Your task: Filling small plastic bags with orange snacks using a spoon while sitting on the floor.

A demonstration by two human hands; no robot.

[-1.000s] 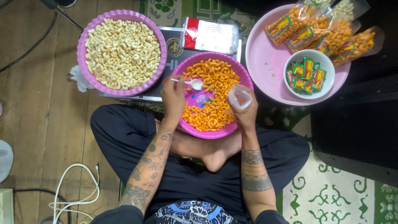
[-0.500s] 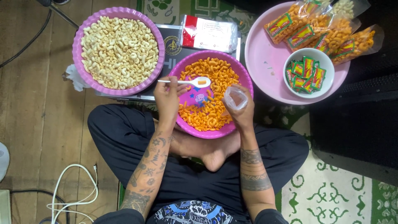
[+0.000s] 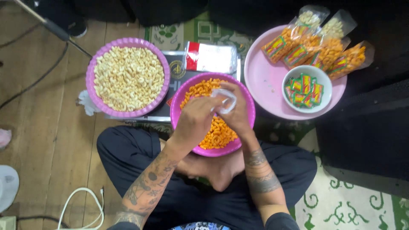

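Note:
A pink bowl of orange snack pieces rests in front of my crossed legs. Over it, my right hand holds a small clear plastic bag upright by its mouth. My left hand has its fingers closed and touches the bag's opening. The white spoon it held a moment ago is hidden behind its fingers and the bag.
A purple bowl of pale snacks sits at the left. A pink tray at the right carries filled snack packets and a white bowl of small green-red sachets. A red-and-white pack lies behind, white cables on the wood floor.
My left hand lifted the spoon out of the orange snacks and swung right to the bag's mouth. My right hand raised the bag toward the bowl's middle.

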